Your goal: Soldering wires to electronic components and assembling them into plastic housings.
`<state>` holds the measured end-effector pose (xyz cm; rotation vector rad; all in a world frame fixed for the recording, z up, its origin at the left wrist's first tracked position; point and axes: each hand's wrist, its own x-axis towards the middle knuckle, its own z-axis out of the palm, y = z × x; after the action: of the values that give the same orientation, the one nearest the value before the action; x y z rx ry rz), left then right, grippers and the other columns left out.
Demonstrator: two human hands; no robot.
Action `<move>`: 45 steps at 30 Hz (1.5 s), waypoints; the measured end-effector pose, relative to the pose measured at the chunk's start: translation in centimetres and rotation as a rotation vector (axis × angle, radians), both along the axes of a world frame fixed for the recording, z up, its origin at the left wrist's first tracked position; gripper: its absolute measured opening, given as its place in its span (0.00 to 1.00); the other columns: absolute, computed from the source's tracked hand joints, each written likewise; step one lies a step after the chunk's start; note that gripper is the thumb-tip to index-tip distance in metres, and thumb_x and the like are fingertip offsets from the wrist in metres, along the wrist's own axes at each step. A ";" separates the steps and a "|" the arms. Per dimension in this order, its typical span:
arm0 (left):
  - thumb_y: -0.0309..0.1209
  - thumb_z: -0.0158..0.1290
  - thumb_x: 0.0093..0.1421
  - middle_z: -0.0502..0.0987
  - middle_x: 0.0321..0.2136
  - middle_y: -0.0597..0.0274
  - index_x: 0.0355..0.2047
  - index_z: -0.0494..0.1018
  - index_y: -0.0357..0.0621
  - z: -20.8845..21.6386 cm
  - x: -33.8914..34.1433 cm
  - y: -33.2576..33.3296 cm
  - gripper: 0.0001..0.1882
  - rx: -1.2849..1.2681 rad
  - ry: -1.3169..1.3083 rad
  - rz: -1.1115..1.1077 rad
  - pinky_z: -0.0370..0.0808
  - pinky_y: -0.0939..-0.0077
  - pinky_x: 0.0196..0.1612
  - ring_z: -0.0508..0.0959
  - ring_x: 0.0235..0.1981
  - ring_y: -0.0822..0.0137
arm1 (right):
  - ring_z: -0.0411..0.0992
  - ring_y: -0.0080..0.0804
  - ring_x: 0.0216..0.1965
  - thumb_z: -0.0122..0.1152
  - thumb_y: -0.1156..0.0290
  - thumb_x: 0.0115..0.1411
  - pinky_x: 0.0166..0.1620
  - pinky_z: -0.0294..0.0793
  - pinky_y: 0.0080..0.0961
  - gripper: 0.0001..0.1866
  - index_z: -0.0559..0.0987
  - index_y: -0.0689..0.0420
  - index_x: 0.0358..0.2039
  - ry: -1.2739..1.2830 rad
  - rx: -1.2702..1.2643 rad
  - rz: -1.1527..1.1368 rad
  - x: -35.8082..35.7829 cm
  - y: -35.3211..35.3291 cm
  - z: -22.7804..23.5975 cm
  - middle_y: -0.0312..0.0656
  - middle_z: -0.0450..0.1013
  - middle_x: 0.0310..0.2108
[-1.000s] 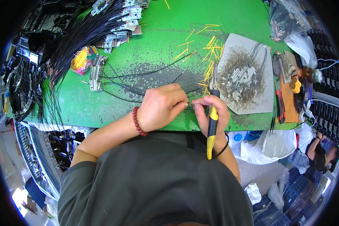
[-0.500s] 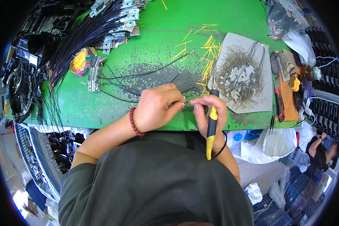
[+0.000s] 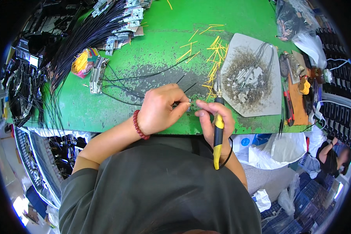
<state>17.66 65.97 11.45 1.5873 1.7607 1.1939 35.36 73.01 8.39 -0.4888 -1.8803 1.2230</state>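
My left hand (image 3: 162,107), with a red bead bracelet at the wrist, is closed in a pinch near the table's front edge. Thin black wires (image 3: 123,102) run into it from a silvery metal part (image 3: 97,75) on the left; two wire ends poke out past the fingers. A small pale bit shows at its fingertips, too small to name. Just right of it, my right hand (image 3: 221,119) holds a yellow-and-black soldering iron (image 3: 218,132) between palm and fingers, its metal tip pointing away from me. My right thumb and forefinger are parted, with nothing visible between them.
Yellow thin tubes (image 3: 212,68) lie scattered beside a grey board (image 3: 238,46) with a dark, crusted middle. A bag of yellow tubes (image 3: 82,64) and a large bundle of black wires (image 3: 84,43) are at left. A red cutter knife (image 3: 289,109) lies right. Another person (image 3: 333,156) sits far right.
My right thumb and forefinger have drawn slightly apart and back from the left fingertips. The soldering iron has shifted a little toward me. My left hand stays nearly in place.
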 end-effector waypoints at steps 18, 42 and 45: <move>0.20 0.58 0.49 0.69 0.19 0.63 0.24 0.75 0.37 -0.9 -0.8 0.5 0.03 0.126 -0.034 0.069 0.62 0.82 0.18 0.67 0.16 0.75 | 0.61 0.23 0.17 0.51 0.47 0.61 0.21 0.58 0.19 0.30 0.77 0.67 0.40 0.045 0.056 -0.172 2.2 0.8 1.4 0.40 0.68 0.19; 0.20 0.58 0.50 0.69 0.19 0.64 0.24 0.74 0.37 -0.8 -0.6 0.3 0.03 0.097 -0.094 0.071 0.63 0.83 0.19 0.67 0.17 0.77 | 0.61 0.19 0.21 0.62 0.64 0.53 0.24 0.59 0.16 0.16 0.72 0.63 0.34 0.116 -0.068 -0.223 2.7 -0.4 0.9 0.39 0.69 0.24; 0.20 0.58 0.50 0.69 0.19 0.64 0.24 0.74 0.37 -0.8 -0.6 0.3 0.03 0.099 -0.100 0.073 0.63 0.84 0.19 0.67 0.17 0.77 | 0.61 0.19 0.21 0.62 0.64 0.53 0.25 0.59 0.16 0.16 0.71 0.63 0.36 0.099 -0.045 -0.205 2.8 -0.3 0.9 0.39 0.69 0.24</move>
<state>17.05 66.28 10.65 1.5017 1.7335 1.3894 38.20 72.67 9.27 -0.6184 -1.6776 1.1342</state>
